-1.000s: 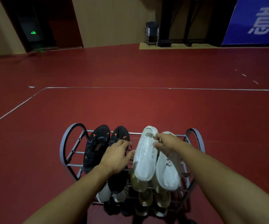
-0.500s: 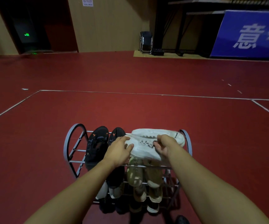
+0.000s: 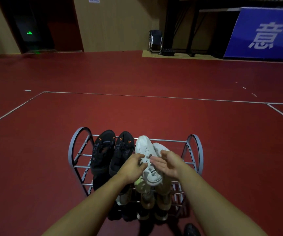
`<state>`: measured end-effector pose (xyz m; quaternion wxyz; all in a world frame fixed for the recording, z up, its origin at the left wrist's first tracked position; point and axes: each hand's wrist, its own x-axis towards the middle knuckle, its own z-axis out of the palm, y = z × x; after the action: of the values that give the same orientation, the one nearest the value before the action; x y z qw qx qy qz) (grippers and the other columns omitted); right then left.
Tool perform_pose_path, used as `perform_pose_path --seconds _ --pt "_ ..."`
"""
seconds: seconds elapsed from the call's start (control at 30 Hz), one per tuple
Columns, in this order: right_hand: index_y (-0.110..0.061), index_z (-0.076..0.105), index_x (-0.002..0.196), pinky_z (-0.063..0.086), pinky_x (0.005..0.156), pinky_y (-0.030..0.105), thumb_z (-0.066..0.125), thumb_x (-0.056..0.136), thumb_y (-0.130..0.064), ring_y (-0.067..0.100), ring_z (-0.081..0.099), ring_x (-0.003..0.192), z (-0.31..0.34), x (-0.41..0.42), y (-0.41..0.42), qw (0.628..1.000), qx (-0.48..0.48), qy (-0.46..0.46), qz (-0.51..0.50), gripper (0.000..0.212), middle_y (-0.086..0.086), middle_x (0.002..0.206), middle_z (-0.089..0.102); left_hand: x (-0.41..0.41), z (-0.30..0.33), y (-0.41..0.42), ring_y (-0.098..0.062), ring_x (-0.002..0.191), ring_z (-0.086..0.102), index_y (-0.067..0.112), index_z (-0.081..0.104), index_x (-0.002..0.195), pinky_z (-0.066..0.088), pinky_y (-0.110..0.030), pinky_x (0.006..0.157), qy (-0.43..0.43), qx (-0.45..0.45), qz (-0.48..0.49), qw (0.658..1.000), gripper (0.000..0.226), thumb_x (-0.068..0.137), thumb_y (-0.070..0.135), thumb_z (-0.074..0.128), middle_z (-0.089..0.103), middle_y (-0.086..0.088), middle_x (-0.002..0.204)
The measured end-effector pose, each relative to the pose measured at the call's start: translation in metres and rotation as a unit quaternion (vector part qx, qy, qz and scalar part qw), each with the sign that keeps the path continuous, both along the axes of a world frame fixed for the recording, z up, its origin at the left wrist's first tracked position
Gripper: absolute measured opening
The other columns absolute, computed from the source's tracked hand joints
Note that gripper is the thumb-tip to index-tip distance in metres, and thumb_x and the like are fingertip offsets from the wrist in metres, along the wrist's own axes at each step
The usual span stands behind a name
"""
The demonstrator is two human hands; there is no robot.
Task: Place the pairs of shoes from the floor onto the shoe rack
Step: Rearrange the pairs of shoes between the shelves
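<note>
Head view: nearest you, your left hand (image 3: 134, 166) rests loosely curled against the white shoes (image 3: 148, 160), while your right hand (image 3: 168, 163) is spread open beside them. Both white shoes lie on the shoe rack (image 3: 79, 150)'s top tier, right of the black shoes (image 3: 113, 152).

Both forearms bare, no sleeves, no watch, no rings; left hand (image 3: 132, 167), right hand (image 3: 168, 165) ungloved.

Two white lace-up sneakers (image 3: 145, 150) lie on the grey metal shoe rack (image 3: 194, 150); black orange-marked sneakers (image 3: 113, 150) sit at their nine o'clock.
</note>
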<state>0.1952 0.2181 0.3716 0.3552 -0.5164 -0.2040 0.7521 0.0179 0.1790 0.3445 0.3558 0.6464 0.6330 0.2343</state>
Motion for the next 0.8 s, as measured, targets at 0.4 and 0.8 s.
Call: perform_pose_path --seconds 0.4,0.8 --pt "-0.02 0.066 0.105 0.051 0.089 0.041 0.067 0.077 -0.056 0.026 0.056 0.105 0.007 0.061 0.015 0.504 0.357 -0.668 0.415 0.045 0.005 0.11 0.057 0.019 -0.026 0.002 -0.021 0.136 0.023 0.025 0.047 0.141 0.029 -0.037 0.117 0.187 0.043 -0.085 0.978 0.08 0.075 0.062 0.071 0.037 0.003 0.146" --pt "-0.036 0.047 0.105 0.056 0.077 0.041 0.087 0.061 -0.042 0.021 0.06 0.092 -0.006 0.076 0.013 0.578 0.322 -0.576 0.48 0.059 -0.003 0.102 0.06 0.032 -0.025 0.007 -0.019 0.099 0.051 0.029 0.047 0.107 0.051 -0.04 0.087 0.16 0.034 -0.063 0.985 0.06 0.064 0.052 0.083 0.05 0.001 0.11"
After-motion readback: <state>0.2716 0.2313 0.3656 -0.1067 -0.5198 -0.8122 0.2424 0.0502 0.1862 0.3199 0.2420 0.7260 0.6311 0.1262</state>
